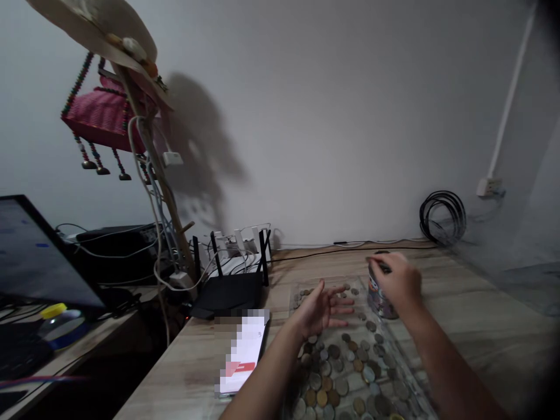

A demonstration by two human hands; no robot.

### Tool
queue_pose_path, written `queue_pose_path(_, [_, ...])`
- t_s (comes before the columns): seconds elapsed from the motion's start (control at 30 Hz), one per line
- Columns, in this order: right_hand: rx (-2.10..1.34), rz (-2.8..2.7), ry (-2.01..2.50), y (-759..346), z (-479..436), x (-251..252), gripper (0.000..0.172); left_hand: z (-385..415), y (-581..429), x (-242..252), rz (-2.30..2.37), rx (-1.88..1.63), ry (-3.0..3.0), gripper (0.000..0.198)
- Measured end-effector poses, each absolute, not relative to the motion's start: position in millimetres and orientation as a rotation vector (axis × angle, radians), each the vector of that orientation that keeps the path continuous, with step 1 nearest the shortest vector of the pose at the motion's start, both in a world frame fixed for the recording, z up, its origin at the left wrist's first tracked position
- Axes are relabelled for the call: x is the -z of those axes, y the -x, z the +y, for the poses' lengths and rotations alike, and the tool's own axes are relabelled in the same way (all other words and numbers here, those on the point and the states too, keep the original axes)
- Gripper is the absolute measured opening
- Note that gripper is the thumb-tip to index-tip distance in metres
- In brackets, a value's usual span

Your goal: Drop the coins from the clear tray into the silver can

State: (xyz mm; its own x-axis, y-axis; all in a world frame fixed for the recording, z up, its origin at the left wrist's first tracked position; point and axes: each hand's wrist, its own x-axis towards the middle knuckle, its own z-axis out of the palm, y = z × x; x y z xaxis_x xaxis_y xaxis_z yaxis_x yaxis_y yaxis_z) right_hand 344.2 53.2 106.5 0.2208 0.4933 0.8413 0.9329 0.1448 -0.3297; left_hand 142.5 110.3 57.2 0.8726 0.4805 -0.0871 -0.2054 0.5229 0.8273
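Observation:
My left hand (pixel 327 307) is open with its fingers spread, hovering over a clear plastic tray (pixel 405 368). Many loose coins (pixel 333 352) of silver, copper and gold tones lie in that tray, thickest in its near half. At the tray's right side stands a small printed can (pixel 382 307), upright. Just over the can's top, my right hand (pixel 400 279) is closed, thumb and fingers pinched together. Whatever sits between those fingertips is too small to make out. The hand hides part of the can.
A lit phone (pixel 245 352) lies left of the tray. Behind it are a black router (pixel 230 293) and tangled cables. A laptop screen (pixel 41 256) and a yellow-capped jar (pixel 61 326) stand far left. Coiled black cable (pixel 443 217) rests against the wall.

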Motion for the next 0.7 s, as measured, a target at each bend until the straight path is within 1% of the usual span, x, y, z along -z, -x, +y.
queue_pose_path(0.1, [0.563, -1.18, 1.736, -378.5, 58.8, -110.1, 0.022, 116.3, -145.1, -50.8, 0.527, -0.57, -1.03, 0.058])
queue_pose_path(0.27, [0.361, -1.145, 1.916, -402.7, 69.2, -103.0, 0.022, 125.5, -146.6, -49.6, 1.002, -0.851, -1.268, 0.04])
queue_pose_path(0.53, [0.351, -1.152, 1.885, -406.2, 76.5, -101.3, 0.022, 130.4, -126.7, -66.4, 1.145, -1.127, -1.464, 0.029])
queue_pose_path(0.7, [0.475, -1.232, 1.825, -402.7, 74.0, -104.0, 0.021, 135.5, -123.7, -61.5, 1.245, -1.148, -1.747, 0.024])
